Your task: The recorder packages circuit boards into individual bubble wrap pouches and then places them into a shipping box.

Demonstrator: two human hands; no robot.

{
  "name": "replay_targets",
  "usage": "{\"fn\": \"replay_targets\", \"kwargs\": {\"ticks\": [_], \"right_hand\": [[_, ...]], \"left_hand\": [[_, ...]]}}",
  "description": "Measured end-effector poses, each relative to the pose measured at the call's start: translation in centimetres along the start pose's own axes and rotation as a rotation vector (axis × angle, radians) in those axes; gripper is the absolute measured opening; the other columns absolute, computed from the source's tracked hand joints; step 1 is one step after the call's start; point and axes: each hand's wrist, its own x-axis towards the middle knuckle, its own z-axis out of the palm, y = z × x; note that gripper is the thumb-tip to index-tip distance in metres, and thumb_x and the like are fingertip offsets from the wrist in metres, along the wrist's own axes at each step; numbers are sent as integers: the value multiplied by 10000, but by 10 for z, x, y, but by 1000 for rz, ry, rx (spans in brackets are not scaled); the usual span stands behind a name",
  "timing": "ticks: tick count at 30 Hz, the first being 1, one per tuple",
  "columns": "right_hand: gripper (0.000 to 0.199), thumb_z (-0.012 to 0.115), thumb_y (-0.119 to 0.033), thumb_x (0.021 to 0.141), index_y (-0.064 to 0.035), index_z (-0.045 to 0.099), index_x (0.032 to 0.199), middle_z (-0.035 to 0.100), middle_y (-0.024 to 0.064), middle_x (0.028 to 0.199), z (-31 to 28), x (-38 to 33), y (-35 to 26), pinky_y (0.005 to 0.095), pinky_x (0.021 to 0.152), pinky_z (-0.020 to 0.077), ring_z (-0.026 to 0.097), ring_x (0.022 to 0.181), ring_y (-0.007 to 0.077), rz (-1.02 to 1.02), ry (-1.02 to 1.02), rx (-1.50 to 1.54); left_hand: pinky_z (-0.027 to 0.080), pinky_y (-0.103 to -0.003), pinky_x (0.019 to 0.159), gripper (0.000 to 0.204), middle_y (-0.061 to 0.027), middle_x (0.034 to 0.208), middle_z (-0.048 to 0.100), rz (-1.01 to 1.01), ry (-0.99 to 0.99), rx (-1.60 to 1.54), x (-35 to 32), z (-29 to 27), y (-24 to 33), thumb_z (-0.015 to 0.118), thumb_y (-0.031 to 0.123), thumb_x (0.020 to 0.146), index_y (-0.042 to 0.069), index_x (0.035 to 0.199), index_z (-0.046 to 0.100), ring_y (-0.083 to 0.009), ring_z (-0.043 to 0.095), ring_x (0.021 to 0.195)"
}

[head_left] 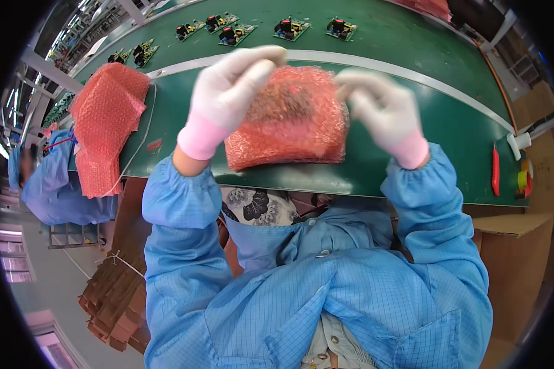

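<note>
Both hands wear white gloves with pink cuffs. My left hand [231, 92] pinches the top left edge of a pink bubble-wrap bag [289, 123] held up above a green bench [449, 135]. My right hand [381, 107] grips the bag's top right corner. A dark object shows faintly through the bag's upper part; what it is cannot be told. Blue sleeves run from both wrists down to the lower edge.
A stack of pink bubble-wrap bags [108, 120] lies on the bench's left end. Several small circuit boards [237, 32] ride on the green conveyor beyond a white strip. A red-handled tool [495, 172] lies at the right. Another person in blue [49, 184] sits left. Brown cardboard [120, 301] is stacked below.
</note>
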Motion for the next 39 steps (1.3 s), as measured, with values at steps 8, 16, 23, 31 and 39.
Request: {"fn": "replay_targets", "kwargs": {"ticks": [8,16,23,31,39], "right_hand": [[306,593,7,731,-124,673,995,596,108,1078,45,55,21,389,817,488,571,979,308,-553,-447,-658],[239,604,9,695,-100,621,907,559,85,907,-2,-18,-46,350,690,492,579,848,271,-453,-26,-662],[322,615,30,805,33,532,1116,626,75,1029,-135,-210,-160,248,798,499,608,911,116,-165,817,-648],[357,684,-296,778,-66,672,1051,668,132,1024,-278,-549,-93,337,845,507,650,925,256,1001,1020,-1610],[298,724,-182,661,-76,694,938,666,165,994,-195,-688,43,376,850,509,632,949,316,1763,874,-1000]], "left_hand": [[454,-239,869,244,-78,1032,675,2,151,-21,-10,-20,7,557,99,929,-11,1132,634,-119,601,973],[490,-255,839,219,-94,1024,674,621,120,755,-7,-40,18,529,77,942,-26,1100,640,-157,634,929],[434,-271,921,247,-102,1117,651,203,-147,426,36,4,-24,516,113,957,-12,1140,624,-167,593,1022],[395,-329,985,335,-140,1180,607,98,-386,726,42,37,-98,501,241,972,-6,1177,596,-259,558,1093],[393,-342,990,312,-147,1188,583,54,-376,770,34,50,-87,485,194,971,-15,1178,591,-265,547,1117]]}}
